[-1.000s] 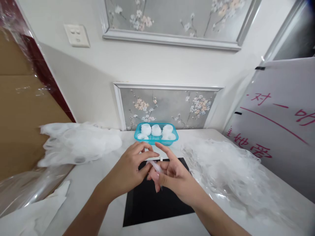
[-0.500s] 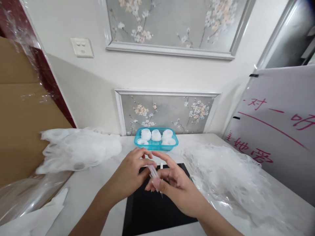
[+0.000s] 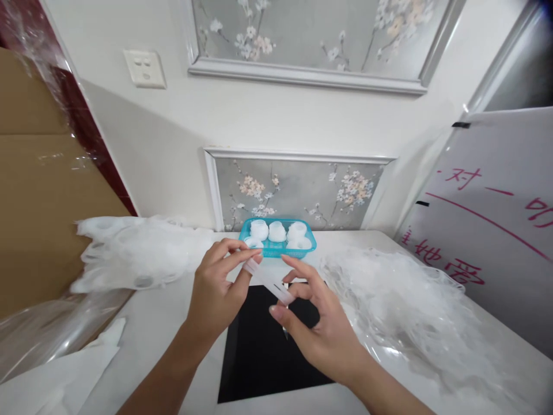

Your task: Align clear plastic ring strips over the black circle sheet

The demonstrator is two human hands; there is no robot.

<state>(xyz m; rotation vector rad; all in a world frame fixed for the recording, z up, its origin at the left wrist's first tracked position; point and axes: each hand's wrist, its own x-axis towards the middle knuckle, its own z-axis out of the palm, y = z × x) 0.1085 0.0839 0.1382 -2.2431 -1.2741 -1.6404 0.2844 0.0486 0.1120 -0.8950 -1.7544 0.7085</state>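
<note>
Head view: near the centre of the frame, a narrow translucent white strip of soft-looking material runs on a slant between the person's two hands, above a flat black rectangular panel on the white marbled surface. The left hand has its grip clamped on the strip's upper left end, thumb beneath and fingertips over it. The right hand has its grip apart, thumb lower and fingers higher; the strip's lower right end lies right by the curled fingers, and whether it touches them I cannot tell. A short dark line shows near that end.

Above the hands, at mid-frame, stands a bright blue plastic basket with rounded white pieces inside. A heap of filmy white ring-like material lies at the left of the frame, and a looser pile of clear and whitish plastic film spreads at the lower right.

The step in hand looks to be handling the strip between both sets of fingers in mid-air. A next move on it would seem to call for a firm left pinch, with the right thumb brought up against its fingers to secure the loose end.
</note>
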